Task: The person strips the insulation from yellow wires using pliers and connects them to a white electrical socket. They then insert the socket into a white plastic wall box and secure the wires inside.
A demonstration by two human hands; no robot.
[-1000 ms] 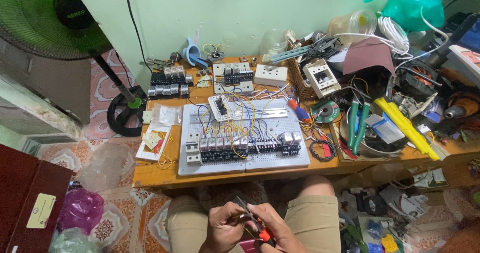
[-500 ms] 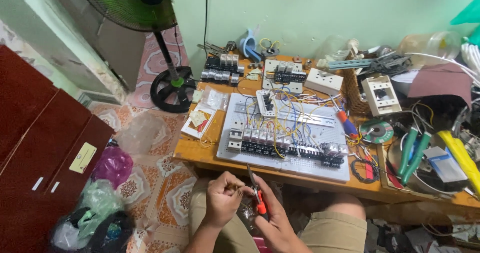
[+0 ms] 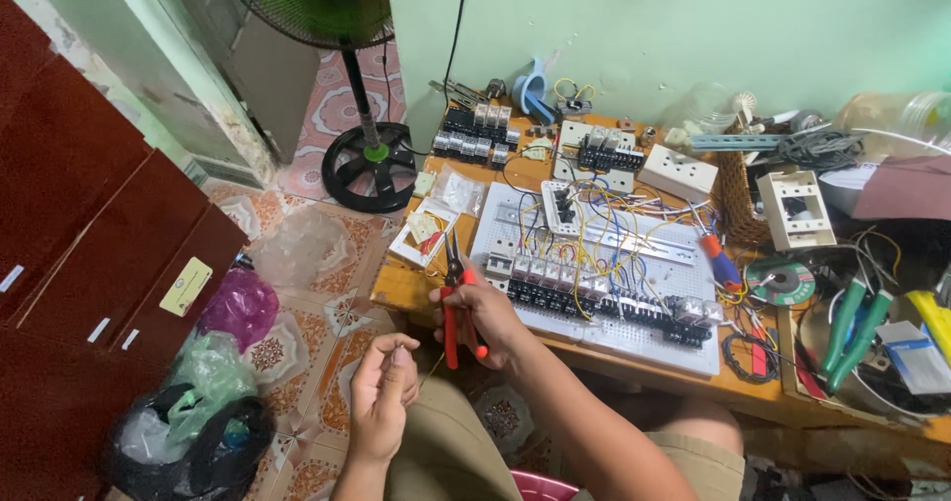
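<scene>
My right hand [image 3: 487, 315] grips red-handled pliers [image 3: 455, 298], jaws pointing up at the front left edge of the wooden table [image 3: 401, 285]. My left hand [image 3: 381, 390] hovers lower left over my lap, its fingers pinched on a thin yellowish wire [image 3: 432, 367] that runs up toward the pliers. Behind the pliers lies a white perforated panel [image 3: 634, 338] carrying rows of black relays and breakers [image 3: 594, 298] with blue, yellow and red wiring.
A green standing fan [image 3: 347, 85] is at the left of the table. A dark red cabinet [image 3: 89, 263] and plastic bags [image 3: 198, 412] sit on the tiled floor at left. Sockets, a wicker basket [image 3: 738, 209], green-handled tools [image 3: 852, 328] and cable clutter fill the table's right.
My view has swung left and closer. My hands have parted: the right one lifted the pliers to the table edge, the left one dropped lower left with the wire.
</scene>
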